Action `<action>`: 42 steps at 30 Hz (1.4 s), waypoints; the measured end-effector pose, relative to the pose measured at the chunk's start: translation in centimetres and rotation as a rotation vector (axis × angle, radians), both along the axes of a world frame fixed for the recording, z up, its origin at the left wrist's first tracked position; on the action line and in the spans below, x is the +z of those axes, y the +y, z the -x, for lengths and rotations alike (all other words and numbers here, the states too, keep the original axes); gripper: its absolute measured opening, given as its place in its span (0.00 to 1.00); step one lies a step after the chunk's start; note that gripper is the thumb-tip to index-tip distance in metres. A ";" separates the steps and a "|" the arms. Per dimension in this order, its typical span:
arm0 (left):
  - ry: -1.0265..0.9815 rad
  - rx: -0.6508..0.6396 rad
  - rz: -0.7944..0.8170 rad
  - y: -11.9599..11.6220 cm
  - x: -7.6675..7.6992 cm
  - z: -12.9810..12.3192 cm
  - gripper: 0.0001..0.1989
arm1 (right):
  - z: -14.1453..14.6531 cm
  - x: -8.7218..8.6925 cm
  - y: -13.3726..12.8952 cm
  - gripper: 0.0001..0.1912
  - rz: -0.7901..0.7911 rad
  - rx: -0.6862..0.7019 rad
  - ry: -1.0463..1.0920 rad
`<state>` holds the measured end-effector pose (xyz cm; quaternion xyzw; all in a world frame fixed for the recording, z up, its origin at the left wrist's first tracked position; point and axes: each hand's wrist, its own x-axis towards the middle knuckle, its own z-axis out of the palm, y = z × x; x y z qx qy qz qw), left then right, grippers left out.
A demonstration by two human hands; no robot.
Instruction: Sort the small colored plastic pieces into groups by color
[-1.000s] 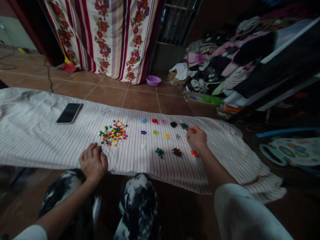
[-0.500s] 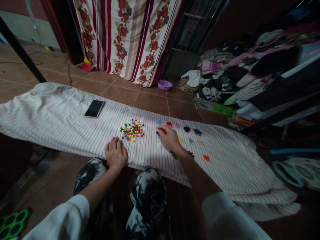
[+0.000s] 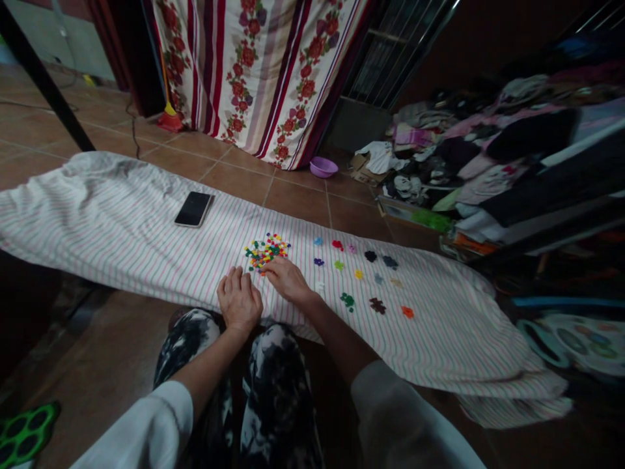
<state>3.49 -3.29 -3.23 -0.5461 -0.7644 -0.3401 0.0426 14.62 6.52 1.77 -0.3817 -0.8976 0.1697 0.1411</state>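
A mixed pile of tiny coloured pieces, bead-like but too small to name for sure, lies on a striped cloth. My right hand reaches the pile's near right edge, its fingertips closed together among the pieces; whatever they pinch is hidden. Just left of it, my left hand rests flat on the cloth's near edge, fingers stretched out, holding nothing. To the right lie small single-colour groups, among them red pieces, dark blue pieces, green pieces, brown pieces and orange pieces.
A phone lies on the cloth, left of the pile. Beyond the cloth, a purple basin stands on the tiled floor by a floral curtain. Heaped clothes fill the right background.
My right hand has moved left from the dark blue group to the mixed pile, uncovering the sorted groups. My left hand stays on the cloth. The view has shifted slightly.
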 end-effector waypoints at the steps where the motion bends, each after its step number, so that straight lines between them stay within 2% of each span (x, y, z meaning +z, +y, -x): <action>1: -0.003 0.000 0.000 0.0 0.0 0.0 0.17 | 0.1 -0.1 0.1 0.11 -0.002 -0.003 -0.010; 19: -0.060 -0.019 -0.027 0.0 -0.1 0.0 0.18 | 1.3 -1.3 0.3 0.09 -0.035 -0.156 -0.072; 23: -0.037 -0.016 -0.021 0.0 0.0 0.0 0.18 | 1.5 -1.5 0.0 0.08 -0.064 -0.154 -0.084; 30: -0.006 -0.003 -0.067 0.1 -0.2 0.0 0.17 | 1.2 -1.7 -0.3 0.08 -0.076 -0.150 0.062; 36: 0.087 0.007 -0.074 0.1 -0.3 0.1 0.16 | 0.9 -0.9 -1.0 0.07 0.016 -0.164 0.225; 42: 0.178 -0.078 -0.009 -0.7 0.1 0.5 0.20 | -0.4 0.1 -3.3 0.10 0.126 -0.299 0.329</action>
